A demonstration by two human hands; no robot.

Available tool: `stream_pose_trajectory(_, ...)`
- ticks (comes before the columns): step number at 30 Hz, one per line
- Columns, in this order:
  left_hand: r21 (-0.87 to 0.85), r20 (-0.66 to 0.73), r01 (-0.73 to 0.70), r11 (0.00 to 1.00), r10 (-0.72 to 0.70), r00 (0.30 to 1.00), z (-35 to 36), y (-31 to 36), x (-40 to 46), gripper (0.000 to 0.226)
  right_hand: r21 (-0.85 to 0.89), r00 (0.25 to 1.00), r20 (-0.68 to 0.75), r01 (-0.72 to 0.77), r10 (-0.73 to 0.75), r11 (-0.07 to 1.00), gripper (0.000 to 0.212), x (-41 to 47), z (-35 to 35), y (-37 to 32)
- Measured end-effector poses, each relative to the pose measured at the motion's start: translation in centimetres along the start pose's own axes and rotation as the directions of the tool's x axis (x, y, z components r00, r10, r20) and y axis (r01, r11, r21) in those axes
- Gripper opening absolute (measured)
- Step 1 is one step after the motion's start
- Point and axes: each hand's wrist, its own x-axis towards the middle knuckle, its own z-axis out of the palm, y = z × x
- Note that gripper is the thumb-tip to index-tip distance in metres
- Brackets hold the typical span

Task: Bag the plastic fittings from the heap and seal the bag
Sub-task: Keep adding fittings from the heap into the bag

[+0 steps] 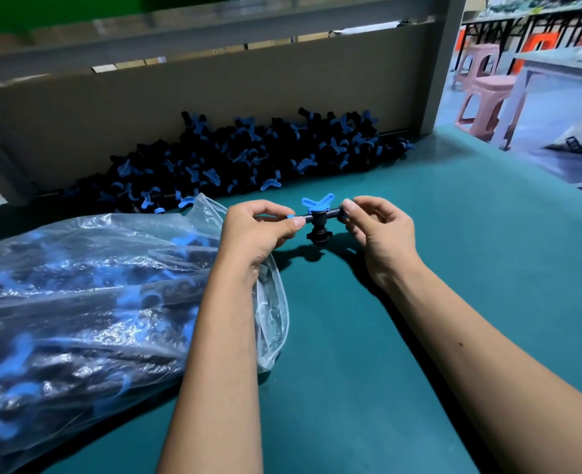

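Note:
A black plastic fitting with a blue butterfly handle (pixel 318 217) hangs just above the green table, held level between both hands. My left hand (pixel 260 230) pinches its left end and my right hand (pixel 378 227) pinches its right end. A heap of the same black and blue fittings (pixel 235 159) lies behind them against the back board. To the left lies a clear plastic bag (pixel 88 302), holding several fittings, its open mouth under my left wrist.
The green table (pixel 402 336) stretches to the right and front. A grey back board (pixel 146 107) and an upright post (pixel 447 63) bound the far side. Pink stools (pixel 484 97) and another bench stand beyond the table's right edge.

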Motion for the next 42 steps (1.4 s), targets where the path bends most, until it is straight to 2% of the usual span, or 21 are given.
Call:
stream_pose_trajectory(2, -0.008, -0.024, 0.012, 1.000, -0.013, 1.000, -0.2, -0.1, 0.1, 0.015, 0.013, 0.999, -0.027, 0.030, -0.030, 0.999, 0.015, 0.2, -0.2, 0.0)
stream_pose_trajectory(4, -0.008, -0.074, 0.016, 1.000, -0.016, 0.997, -0.2, -0.2, 0.2, 0.014, -0.167, 0.992, -0.011, 0.126, -0.130, 0.978, 0.015, 0.1, 0.0, 0.3)
stream_pose_trajectory(6, -0.038, -0.123, 0.001, 0.999, -0.006, 0.992, 0.0, -0.1, 0.3, 0.014, -0.367, 0.974, 0.048, 0.223, -0.221, 0.903, 0.020, -0.2, 0.4, 0.7)
stream_pose_trajectory(8, -0.073, -0.143, -0.012, 0.997, 0.001, 0.990, 0.1, 0.1, 0.5, 0.016, -0.483, 0.960, 0.158, 0.279, -0.231, 0.830, 0.026, -0.6, 0.8, 0.8)
stream_pose_trajectory(11, -0.056, -0.120, -0.020, 0.998, 0.013, 0.993, 0.3, 0.3, 0.5, 0.021, -0.574, 0.912, 0.303, 0.406, -0.277, 0.711, 0.033, -1.2, 1.3, 0.9)
stream_pose_trajectory(14, -0.020, -0.071, -0.012, 1.000, 0.011, 0.997, 0.5, 0.4, 0.3, 0.025, -0.594, 0.899, 0.281, 0.438, -0.335, 0.675, 0.032, -1.3, 1.2, 0.9)
stream_pose_trajectory(18, 0.129, 0.051, -0.089, 0.988, 0.083, 0.995, 0.2, 0.8, -0.1, 0.031, -0.538, 0.951, 0.217, 0.303, -0.219, 0.787, 0.021, -1.1, 1.1, 0.8)
stream_pose_trajectory(20, 0.273, 0.136, -0.129, 0.954, 0.094, 0.986, -0.1, 1.1, -0.3, 0.039, -0.349, 0.983, 0.159, 0.147, -0.096, 0.926, 0.012, -1.0, 1.4, 0.4)
stream_pose_trajectory(22, 0.472, 0.167, -0.137, 0.871, 0.065, 0.984, -0.5, 1.3, -0.2, 0.049, -0.137, 0.996, 0.085, 0.001, 0.011, 0.991, 0.010, -0.7, 1.4, -0.3)
stream_pose_trajectory(25, 0.704, 0.180, -0.160, 0.692, 0.044, 0.983, -0.8, 1.8, -0.5, 0.063, 0.143, 0.988, 0.007, -0.155, 0.156, 0.977, 0.015, -0.3, 0.9, -1.1)
stream_pose_trajectory(27, 0.748, 0.160, -0.145, 0.648, 0.037, 0.986, -1.1, 2.1, -0.7, 0.077, 0.325, 0.974, 0.008, -0.217, 0.227, 0.921, 0.016, -0.3, 0.5, -1.5)
stream_pose_trajectory(29, 0.759, 0.134, -0.132, 0.638, 0.046, 0.990, -1.3, 2.2, -0.9, 0.081, 0.406, 0.967, 0.016, -0.239, 0.254, 0.882, 0.017, -0.3, 0.3, -1.6)
stream_pose_trajectory(34, 0.769, 0.118, -0.142, 0.624, 0.080, 0.990, -1.7, 1.9, -0.8, 0.075, 0.409, 0.963, 0.019, -0.252, 0.268, 0.877, 0.018, -0.4, 0.3, -1.5)
stream_pose_trajectory(37, 0.827, 0.153, -0.146, 0.544, 0.032, 0.988, -1.9, 1.7, -0.6, 0.071, 0.370, 0.966, 0.017, -0.248, 0.260, 0.895, 0.019, -0.3, 0.2, -1.4)
stream_pose_trajectory(39, 0.840, 0.168, -0.153, 0.521, 0.020, 0.986, -1.9, 1.5, -0.7, 0.073, 0.287, 0.973, 0.023, -0.225, 0.229, 0.931, 0.017, -0.2, 0.3, -1.2)
stream_pose_trajectory(42, 0.791, 0.134, -0.152, 0.593, 0.074, 0.988, -2.1, 1.4, -0.6, 0.074, 0.097, 0.989, 0.072, -0.134, 0.127, 0.986, 0.008, -0.4, 0.4, -0.7)
